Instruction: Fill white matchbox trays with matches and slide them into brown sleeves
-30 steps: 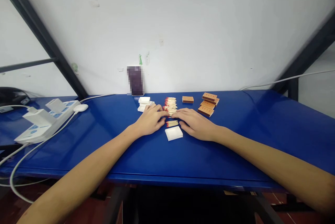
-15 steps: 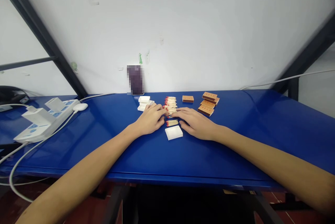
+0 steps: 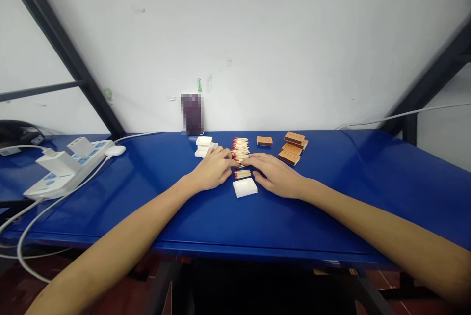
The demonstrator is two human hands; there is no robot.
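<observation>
A long pile of red-tipped matches (image 3: 241, 148) lies in the middle of the blue table, heads to the left. My left hand (image 3: 214, 167) rests at the pile's left side, its index fingertip at the match heads. From the right, my right hand (image 3: 274, 173) touches the stick ends with its fingertips. Both hands have their fingers stretched out and grip nothing. Between my thumbs lies a small separate group of matches (image 3: 242, 174). Just nearer to me is a white matchbox tray (image 3: 245, 187). More white trays (image 3: 204, 142) are stacked beyond my left hand.
Several orange matchbox sleeves (image 3: 289, 156) are heaped right of the pile, with a single sleeve (image 3: 264, 141) beside them. A phone (image 3: 193, 115) leans on the wall. At left, a power strip (image 3: 68, 170) with chargers and white cables lies on the blue table (image 3: 294, 229).
The view has shifted slightly. My left index finger has straightened a little toward the right at the near end of the pile; my right hand is almost still.
</observation>
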